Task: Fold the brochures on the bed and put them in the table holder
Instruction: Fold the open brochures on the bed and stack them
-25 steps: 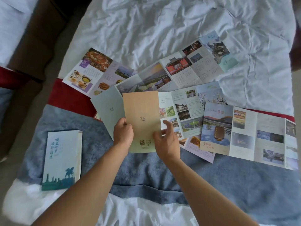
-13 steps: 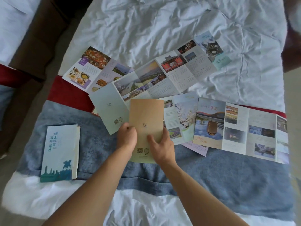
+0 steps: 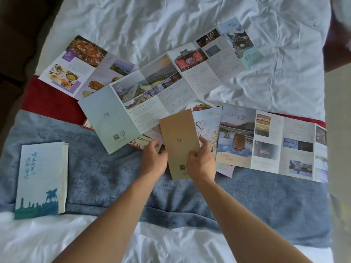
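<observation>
A folded tan brochure [image 3: 177, 137] lies tilted on the bed's blue blanket [image 3: 106, 173], overlapping other sheets. My left hand [image 3: 153, 161] pinches its left edge. On its lower right side, my right hand [image 3: 201, 161] grips it with the thumb on the cover. A folded white-and-teal brochure [image 3: 40, 180] lies apart at the left. Unfolded brochures are spread behind: a long pale blue one [image 3: 171, 80], a food one [image 3: 81, 65], a blossom one [image 3: 208, 124] partly under the tan one, and a wide one [image 3: 271, 143] at the right. No table holder is in view.
A red runner [image 3: 51, 103] crosses the bed under the brochures. Rumpled white bedding [image 3: 171, 21] fills the far half and the near edge. The floor shows dark past the bed's left side and pale at its right side.
The tan brochure has closed over its open panels into a narrow folded piece and shifted right. Both hands have moved closer together on it.
</observation>
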